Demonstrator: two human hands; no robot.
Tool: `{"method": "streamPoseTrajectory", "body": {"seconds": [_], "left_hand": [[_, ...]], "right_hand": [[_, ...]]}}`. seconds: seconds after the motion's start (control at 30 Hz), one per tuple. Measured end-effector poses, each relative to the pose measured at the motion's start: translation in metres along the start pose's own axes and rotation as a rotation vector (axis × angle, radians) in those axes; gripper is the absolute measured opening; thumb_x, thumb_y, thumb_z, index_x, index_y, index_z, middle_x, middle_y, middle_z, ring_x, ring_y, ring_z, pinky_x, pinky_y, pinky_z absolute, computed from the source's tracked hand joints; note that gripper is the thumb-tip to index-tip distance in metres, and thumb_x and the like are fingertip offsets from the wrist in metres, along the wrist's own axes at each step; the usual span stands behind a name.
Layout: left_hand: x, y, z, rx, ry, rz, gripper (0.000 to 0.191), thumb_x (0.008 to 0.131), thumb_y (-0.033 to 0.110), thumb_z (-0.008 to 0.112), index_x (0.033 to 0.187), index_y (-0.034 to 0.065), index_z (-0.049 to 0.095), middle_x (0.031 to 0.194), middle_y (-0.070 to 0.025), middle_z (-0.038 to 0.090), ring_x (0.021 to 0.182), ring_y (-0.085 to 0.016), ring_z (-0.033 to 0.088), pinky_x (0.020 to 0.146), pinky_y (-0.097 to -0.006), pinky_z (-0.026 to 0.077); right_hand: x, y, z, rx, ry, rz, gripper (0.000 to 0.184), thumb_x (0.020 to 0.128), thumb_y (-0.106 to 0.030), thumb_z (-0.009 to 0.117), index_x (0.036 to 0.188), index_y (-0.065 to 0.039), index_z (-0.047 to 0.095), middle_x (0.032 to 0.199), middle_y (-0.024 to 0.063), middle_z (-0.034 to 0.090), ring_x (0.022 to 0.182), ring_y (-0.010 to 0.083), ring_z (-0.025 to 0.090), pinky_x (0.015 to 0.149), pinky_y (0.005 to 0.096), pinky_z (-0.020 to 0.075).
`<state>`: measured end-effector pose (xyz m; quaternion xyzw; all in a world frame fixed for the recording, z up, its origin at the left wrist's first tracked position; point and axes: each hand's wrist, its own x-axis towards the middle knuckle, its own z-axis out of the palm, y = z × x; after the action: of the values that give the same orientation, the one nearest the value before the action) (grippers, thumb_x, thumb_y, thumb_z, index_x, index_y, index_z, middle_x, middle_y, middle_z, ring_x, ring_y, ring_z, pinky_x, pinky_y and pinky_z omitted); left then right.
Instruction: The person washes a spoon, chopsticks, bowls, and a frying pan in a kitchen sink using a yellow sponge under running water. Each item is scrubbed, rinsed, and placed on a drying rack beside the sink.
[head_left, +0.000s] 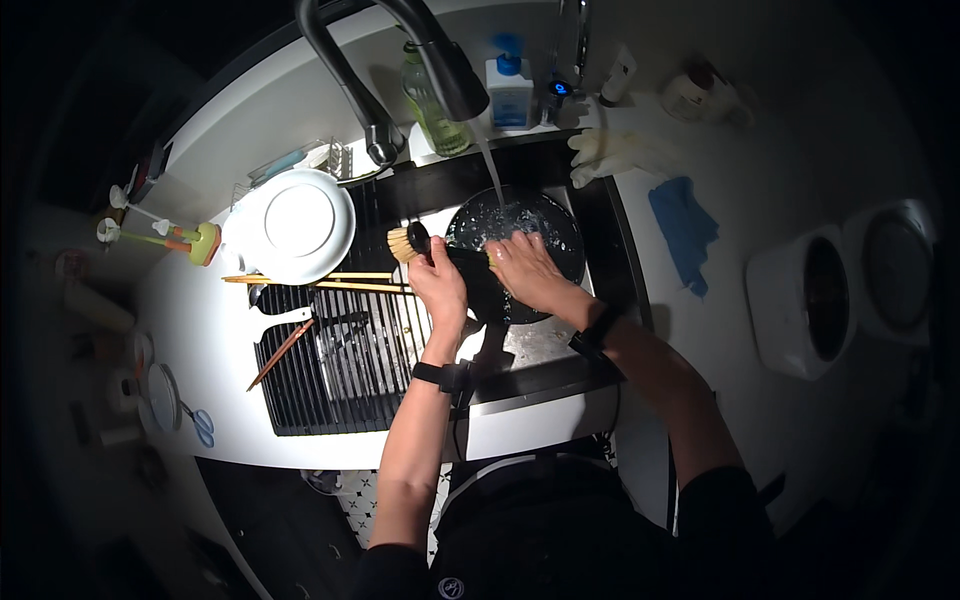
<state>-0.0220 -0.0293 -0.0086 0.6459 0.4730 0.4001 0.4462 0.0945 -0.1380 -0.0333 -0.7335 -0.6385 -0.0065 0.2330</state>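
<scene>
My left hand (437, 281) grips a dish brush with tan bristles (401, 245) and a dark round head, above the left side of the sink. A dark handle (469, 255) runs from it towards my right hand (525, 266). My right hand is bent over a small yellow-green thing, mostly hidden, perhaps a sponge, at that handle's end. Beneath the right hand a black pan (559, 225) lies in the steel sink (555, 345), wet and with water in it. Water (491, 165) runs into the pan from the dark pull-down faucet (454, 75).
A slatted drying rack (337, 405) covers the sink's left side, with chopsticks (360, 285), a white spatula (277, 319) and upturned white bowls (300, 221). Behind stand a green bottle (435, 105) and a pump bottle (510, 97). Pale gloves (615, 154) and a blue cloth (682, 225) lie right.
</scene>
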Motion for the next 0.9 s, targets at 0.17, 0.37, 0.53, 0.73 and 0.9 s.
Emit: {"method": "streamPoseTrajectory", "body": {"seconds": [0.17,0.37,0.53,0.73,0.9], "left_hand": [[0.001,0.017,-0.022,0.064,-0.034,-0.051,0.040,0.097,0.025,0.059,0.076,-0.0079,0.059,0.057,-0.0105,0.053,0.051,-0.016,0.042,0.051,-0.0370,0.036],[0.024,0.025,-0.059,-0.063,0.047,0.065,0.036,0.097,0.027,0.061,0.085,-0.0070,0.062,0.064,-0.0070,0.057,0.057,-0.011,0.044,0.053,-0.0317,0.038],[0.013,0.008,-0.048,-0.147,-0.197,0.060,0.017,0.092,0.013,0.067,0.091,-0.0047,0.068,0.072,0.0000,0.062,0.065,-0.004,0.050,0.056,-0.0232,0.040],[-0.001,-0.010,-0.015,-0.388,-0.401,-0.147,0.015,0.092,0.006,0.065,0.102,-0.0046,0.070,0.089,-0.0030,0.070,0.078,-0.006,0.060,0.070,-0.0205,0.048],[-0.001,-0.008,-0.010,-0.518,-0.361,-0.173,0.015,0.091,0.005,0.066,0.102,-0.0044,0.070,0.090,-0.0030,0.070,0.077,-0.006,0.060,0.070,-0.0212,0.049]], "right_hand": [[-0.009,0.014,0.008,0.007,-0.045,0.000,0.032,0.091,-0.016,0.058,0.119,-0.003,0.050,0.103,0.0113,0.059,0.097,0.0294,0.048,0.084,0.0419,0.0350],[-0.017,0.023,0.002,-0.094,-0.343,0.275,0.028,0.087,-0.006,0.053,0.114,-0.006,0.052,0.107,0.0148,0.060,0.102,0.0341,0.048,0.087,0.0445,0.0354],[0.004,0.000,-0.008,0.412,-0.125,0.460,0.038,0.096,-0.024,0.051,0.131,-0.008,0.048,0.112,0.0190,0.054,0.106,0.0335,0.047,0.097,0.0405,0.0337],[0.028,-0.021,-0.008,0.993,-0.172,0.438,0.052,0.092,-0.007,0.053,0.142,-0.006,0.040,0.123,0.0154,0.050,0.116,0.0240,0.047,0.103,0.0309,0.0359],[0.025,-0.018,0.000,0.939,-0.209,0.405,0.047,0.096,-0.004,0.052,0.140,-0.001,0.037,0.128,0.0087,0.050,0.118,0.0136,0.047,0.102,0.0266,0.0373]]}}
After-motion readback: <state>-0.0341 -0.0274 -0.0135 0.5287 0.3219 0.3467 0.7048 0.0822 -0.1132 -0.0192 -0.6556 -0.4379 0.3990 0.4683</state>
